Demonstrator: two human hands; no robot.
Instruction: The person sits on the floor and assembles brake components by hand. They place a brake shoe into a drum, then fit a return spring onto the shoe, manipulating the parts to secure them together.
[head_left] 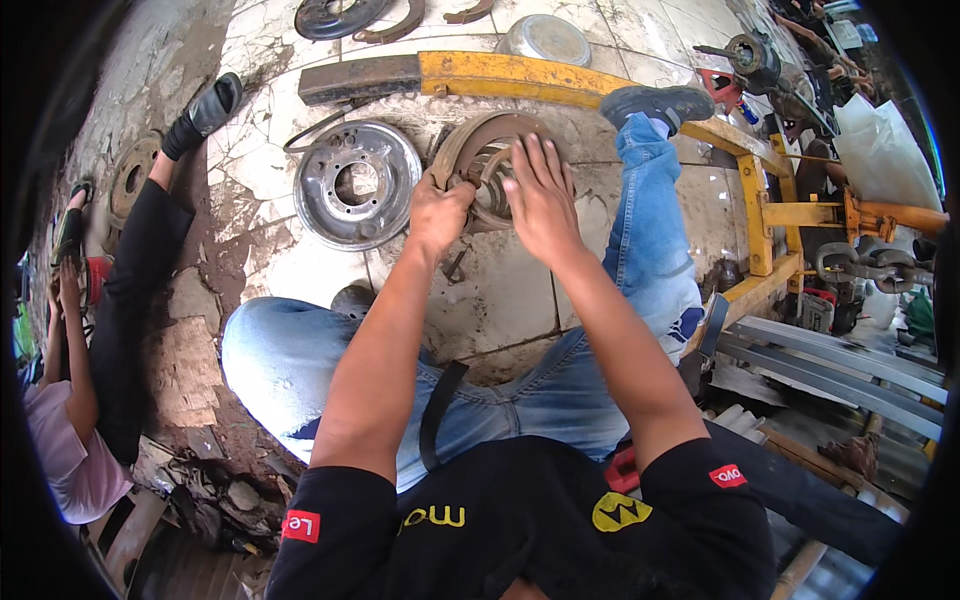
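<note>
On the tiled floor between my legs lies a round brake part, with a curved brown brake shoe along its far side. My left hand is closed on the left end of this shoe, with the thumb pointing inward. Stretched out flat, my right hand rests over the right side of the round part, its fingers pointing away from me. Narrower metal rings show between my hands; the palm hides some of them. Just left of my left hand lies a grey metal backing plate with a large centre hole.
A yellow beam with a dark end lies beyond the parts, below a metal basin and a black round plate. A yellow frame and heavy chain stand right. Another person's leg stretches out at left.
</note>
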